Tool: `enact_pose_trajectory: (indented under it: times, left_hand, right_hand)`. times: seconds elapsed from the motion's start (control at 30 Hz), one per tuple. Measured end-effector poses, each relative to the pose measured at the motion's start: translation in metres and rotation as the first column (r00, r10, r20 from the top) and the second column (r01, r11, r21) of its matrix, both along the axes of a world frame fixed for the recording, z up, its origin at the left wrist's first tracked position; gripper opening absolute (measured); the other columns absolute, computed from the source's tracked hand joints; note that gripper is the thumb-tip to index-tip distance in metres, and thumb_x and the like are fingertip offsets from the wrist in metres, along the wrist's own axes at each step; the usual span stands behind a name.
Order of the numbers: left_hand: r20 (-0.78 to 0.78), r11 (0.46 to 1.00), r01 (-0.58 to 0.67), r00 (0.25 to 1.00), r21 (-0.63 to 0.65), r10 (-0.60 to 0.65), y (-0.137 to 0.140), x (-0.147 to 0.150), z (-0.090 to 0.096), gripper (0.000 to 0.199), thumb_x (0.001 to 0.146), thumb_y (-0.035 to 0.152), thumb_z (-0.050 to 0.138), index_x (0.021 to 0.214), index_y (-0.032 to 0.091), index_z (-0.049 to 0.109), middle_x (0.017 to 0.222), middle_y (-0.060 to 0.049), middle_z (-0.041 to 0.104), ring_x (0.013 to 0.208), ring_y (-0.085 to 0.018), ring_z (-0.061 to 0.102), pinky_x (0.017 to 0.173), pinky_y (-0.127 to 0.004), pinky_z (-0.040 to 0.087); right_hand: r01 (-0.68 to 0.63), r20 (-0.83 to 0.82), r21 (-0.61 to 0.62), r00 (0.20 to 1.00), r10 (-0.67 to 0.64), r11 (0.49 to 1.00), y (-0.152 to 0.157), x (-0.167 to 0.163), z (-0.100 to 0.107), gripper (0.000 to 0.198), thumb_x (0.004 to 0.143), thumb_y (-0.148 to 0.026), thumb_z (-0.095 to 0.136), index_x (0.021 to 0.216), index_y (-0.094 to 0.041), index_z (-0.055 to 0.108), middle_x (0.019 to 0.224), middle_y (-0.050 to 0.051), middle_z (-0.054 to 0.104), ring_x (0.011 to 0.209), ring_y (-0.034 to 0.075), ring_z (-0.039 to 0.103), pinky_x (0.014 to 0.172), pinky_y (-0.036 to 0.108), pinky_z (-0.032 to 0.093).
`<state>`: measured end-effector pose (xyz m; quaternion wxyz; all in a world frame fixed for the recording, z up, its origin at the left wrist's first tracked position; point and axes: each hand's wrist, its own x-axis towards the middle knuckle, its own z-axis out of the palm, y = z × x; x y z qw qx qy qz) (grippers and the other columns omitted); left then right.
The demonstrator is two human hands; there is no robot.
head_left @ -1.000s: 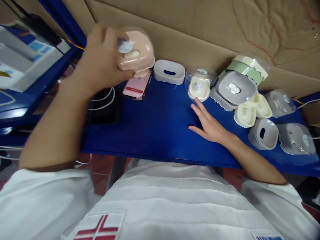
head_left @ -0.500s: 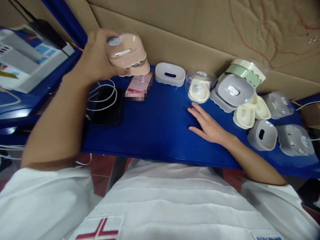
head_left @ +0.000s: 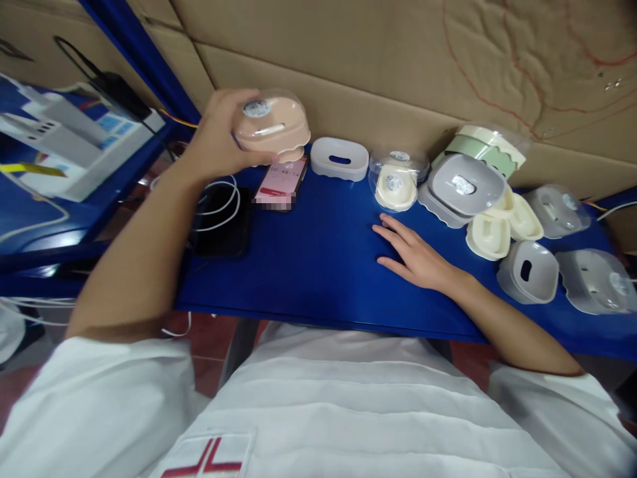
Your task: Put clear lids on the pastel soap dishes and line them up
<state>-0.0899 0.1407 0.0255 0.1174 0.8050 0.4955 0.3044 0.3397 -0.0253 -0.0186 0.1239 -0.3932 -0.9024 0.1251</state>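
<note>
My left hand (head_left: 223, 136) is shut on a peach soap box (head_left: 271, 136) with a clear lid and a round sticker, at the back left of the blue table (head_left: 308, 265). Thumb and fingers grip its left end, and its lower edge comes over the top of a phone (head_left: 279, 184). My right hand (head_left: 415, 255) rests palm down on the table with fingers spread, holding nothing. Just beyond its fingertips is a cream soap dish (head_left: 395, 186) in front of a clear lid. A light grey soap dish (head_left: 340, 159) with a slot stands between the phone and that lid.
Grey soap dishes (head_left: 462, 186), a green one (head_left: 490, 151) and small cream dishes (head_left: 488, 237) crowd the right side. Clear-lidded grey boxes (head_left: 594, 282) stand at far right. A black device (head_left: 221, 222) with white cable lies left, near a power strip (head_left: 117, 149). Cardboard (head_left: 348, 79) backs the table.
My left hand and the peach soap box have come slightly down and to the right, and the box is tilted differently. My right hand stays nearly still. The whole view has shifted a little.
</note>
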Motion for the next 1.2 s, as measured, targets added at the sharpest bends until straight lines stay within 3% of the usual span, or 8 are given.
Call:
enact_pose_trajectory:
  times: [0.13,0.23,0.37,0.43,0.73,0.93,1.03,1.2]
  left_hand:
    - [-0.039,0.997,-0.081,0.996,0.000,0.081,-0.010,0.000,0.007,0.117,0.076,0.096,0.070,0.162,0.023,0.040,0.166,-0.001,0.049,0.151,-0.028,0.045,0.132,-0.058,0.034]
    - [-0.119,0.975,-0.220,0.969,-0.026,0.215,-0.025,0.005,0.020,0.117,0.074,0.092,0.076,0.161,0.021,0.042,0.161,-0.010,0.054,0.150,-0.037,0.049,0.126,-0.064,0.041]
    - [-0.198,0.881,-0.471,0.868,-0.034,0.456,-0.038,0.007,0.031,0.119,0.066,0.087,0.085,0.157,0.021,0.047,0.151,-0.019,0.059,0.140,-0.047,0.057,0.117,-0.071,0.046]
    - [-0.194,0.852,-0.522,0.841,-0.045,0.505,-0.038,0.006,0.031,0.115,0.067,0.087,0.083,0.157,0.023,0.048,0.150,-0.019,0.058,0.139,-0.047,0.058,0.117,-0.072,0.046]
    - [-0.171,0.877,-0.471,0.876,-0.095,0.451,-0.029,-0.004,0.023,0.119,0.072,0.091,0.074,0.165,0.026,0.036,0.162,-0.013,0.042,0.152,-0.040,0.045,0.131,-0.060,0.035]
    - [-0.101,0.886,-0.441,0.897,-0.140,0.431,-0.018,-0.026,0.020,0.132,0.055,0.101,0.074,0.162,0.032,0.039,0.161,-0.004,0.041,0.150,-0.039,0.036,0.135,-0.057,0.029]
    - [-0.082,0.904,-0.391,0.920,-0.173,0.382,-0.014,-0.028,0.017,0.142,0.048,0.106,0.070,0.165,0.033,0.037,0.167,0.001,0.031,0.155,-0.040,0.023,0.138,-0.056,0.019]
    - [-0.103,0.901,-0.391,0.920,-0.186,0.378,-0.015,-0.028,0.015,0.141,0.051,0.111,0.061,0.167,0.035,0.034,0.174,0.006,0.016,0.158,-0.044,0.018,0.139,-0.056,0.012]
  right_hand:
    - [0.001,0.004,-0.004,1.000,-0.001,1.000,0.000,0.000,0.001,0.067,0.112,-0.052,0.049,0.172,-0.027,0.034,0.179,0.017,0.032,0.163,0.037,0.041,0.130,0.063,0.043]
    - [0.002,0.011,-0.006,1.000,-0.002,1.000,0.000,-0.001,0.001,0.065,0.112,-0.053,0.049,0.171,-0.025,0.038,0.178,0.019,0.035,0.161,0.037,0.044,0.128,0.063,0.045]
    - [0.000,0.006,0.003,1.000,0.000,1.000,0.000,-0.001,0.000,0.065,0.112,-0.053,0.049,0.170,-0.025,0.039,0.176,0.019,0.039,0.161,0.036,0.045,0.128,0.062,0.045]
    - [-0.001,-0.002,0.004,1.000,0.001,1.000,0.001,-0.001,-0.001,0.064,0.112,-0.053,0.049,0.170,-0.028,0.038,0.175,0.018,0.040,0.161,0.035,0.045,0.129,0.062,0.045]
    - [-0.004,0.007,0.010,1.000,0.004,1.000,0.001,-0.001,-0.002,0.062,0.112,-0.053,0.048,0.168,-0.027,0.043,0.174,0.018,0.042,0.161,0.036,0.045,0.129,0.063,0.044]
    - [-0.008,0.016,0.020,1.000,0.008,1.000,0.001,-0.001,-0.002,0.060,0.113,-0.053,0.047,0.166,-0.025,0.046,0.174,0.019,0.043,0.161,0.035,0.045,0.129,0.062,0.044]
    - [-0.011,0.017,0.022,1.000,0.011,1.000,0.001,0.000,-0.002,0.059,0.113,-0.052,0.047,0.165,-0.024,0.048,0.174,0.019,0.043,0.161,0.035,0.045,0.129,0.062,0.045]
    - [-0.010,0.012,0.020,1.000,0.010,1.000,0.001,0.001,-0.003,0.059,0.112,-0.052,0.048,0.166,-0.028,0.047,0.174,0.017,0.043,0.161,0.036,0.045,0.128,0.064,0.045]
